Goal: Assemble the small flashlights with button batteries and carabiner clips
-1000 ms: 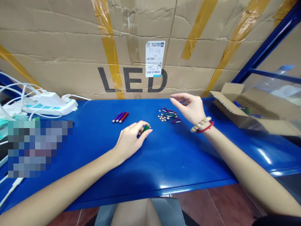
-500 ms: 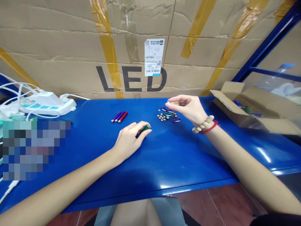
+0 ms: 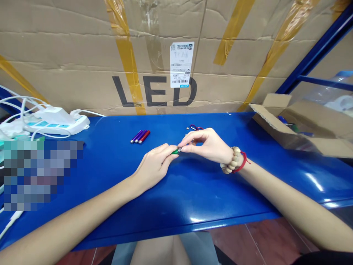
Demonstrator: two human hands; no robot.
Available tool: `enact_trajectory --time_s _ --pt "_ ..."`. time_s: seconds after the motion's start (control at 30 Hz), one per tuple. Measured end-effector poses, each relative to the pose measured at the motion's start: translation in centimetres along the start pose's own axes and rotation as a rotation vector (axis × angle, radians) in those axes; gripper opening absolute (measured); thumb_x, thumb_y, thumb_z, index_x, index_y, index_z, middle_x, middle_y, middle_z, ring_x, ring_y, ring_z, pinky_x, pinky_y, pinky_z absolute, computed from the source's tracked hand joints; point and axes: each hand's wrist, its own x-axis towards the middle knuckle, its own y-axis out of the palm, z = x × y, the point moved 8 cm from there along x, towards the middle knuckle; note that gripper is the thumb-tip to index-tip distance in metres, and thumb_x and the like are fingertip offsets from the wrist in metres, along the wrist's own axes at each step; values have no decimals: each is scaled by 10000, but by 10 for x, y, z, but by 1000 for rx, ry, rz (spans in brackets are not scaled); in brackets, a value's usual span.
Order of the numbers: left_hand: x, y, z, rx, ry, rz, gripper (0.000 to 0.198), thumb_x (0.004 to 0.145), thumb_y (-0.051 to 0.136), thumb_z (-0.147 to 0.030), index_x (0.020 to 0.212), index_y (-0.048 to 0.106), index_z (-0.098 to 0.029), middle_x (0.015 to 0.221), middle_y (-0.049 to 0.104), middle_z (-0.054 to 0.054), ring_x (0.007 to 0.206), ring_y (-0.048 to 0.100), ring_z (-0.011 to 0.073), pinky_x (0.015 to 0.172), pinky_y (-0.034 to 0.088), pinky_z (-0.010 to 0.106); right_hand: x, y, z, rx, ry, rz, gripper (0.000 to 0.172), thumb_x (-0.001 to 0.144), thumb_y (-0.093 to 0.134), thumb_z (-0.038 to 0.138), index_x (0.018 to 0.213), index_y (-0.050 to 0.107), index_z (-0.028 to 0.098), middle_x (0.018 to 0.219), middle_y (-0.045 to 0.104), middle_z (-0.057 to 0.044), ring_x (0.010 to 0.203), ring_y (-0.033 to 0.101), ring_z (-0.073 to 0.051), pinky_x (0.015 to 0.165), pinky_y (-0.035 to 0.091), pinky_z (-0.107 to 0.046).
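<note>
My left hand (image 3: 156, 162) is closed round a slim green metal tube (image 3: 175, 151), and only its right end shows past the fingertips. My right hand (image 3: 205, 146) pinches a small silver end piece (image 3: 179, 149) right at that end of the tube. Whether the piece sits inside the tube or only touches it, I cannot tell. Left of the hands, two purple tubes and a red tube (image 3: 145, 137) with silver tips lie side by side. Behind my right hand a red carabiner (image 3: 195, 127) and a few small round silver pieces (image 3: 188, 128) peek out, mostly covered by the hand.
An open cardboard box (image 3: 278, 127) with small coloured items stands on the right of the blue table (image 3: 110, 206). A white power strip (image 3: 68, 125) with cables lies on the left, beside a blurred-out area. A big carton (image 3: 91, 73) walls off the back.
My right hand has come down and left from above the carabiners to the tube's end, and now covers most of the small parts. The left hand has barely moved.
</note>
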Motion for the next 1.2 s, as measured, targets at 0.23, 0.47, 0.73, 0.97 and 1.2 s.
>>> enact_trajectory --time_s 0.23,0.47,0.73,0.97,1.2 --pt "-4 -3 -14 -115 136 -9 206 925 394 -201 974 592 -172 837 639 31 734 593 124 681 467 212 -3 2 -12 -6 122 78 261 619 748 419 679 719 167 642 687 -22 583 610 -125 533 464 -234" --pt "-10 -1 -21 -61 243 -1 250 941 358 -237 976 593 -158 720 585 28 635 562 111 595 461 204 -8 13 -26 99 239 149 252 555 787 389 619 699 162 589 668 -9 511 570 -95 498 460 -215" --pt "-11 -8 -18 68 230 -118 310 946 351 -251 1114 599 -172 712 577 20 617 540 103 594 453 205 -21 33 -37 475 574 136 286 507 819 347 527 622 141 556 592 11 486 482 -52 402 392 -163" --pt "-6 -9 -15 22 164 -97 287 936 368 -215 1104 600 -205 828 640 33 744 577 129 715 472 240 -21 40 -37 505 595 212 328 580 772 428 553 603 149 560 550 21 466 413 -44 366 314 -163" --pt "-3 -10 -3 -24 2 -114 221 909 419 -201 976 629 -201 801 630 17 711 574 126 697 465 230 -9 -5 11 -195 -72 -110 312 653 723 486 742 699 188 718 647 -33 617 569 -121 552 459 -242"
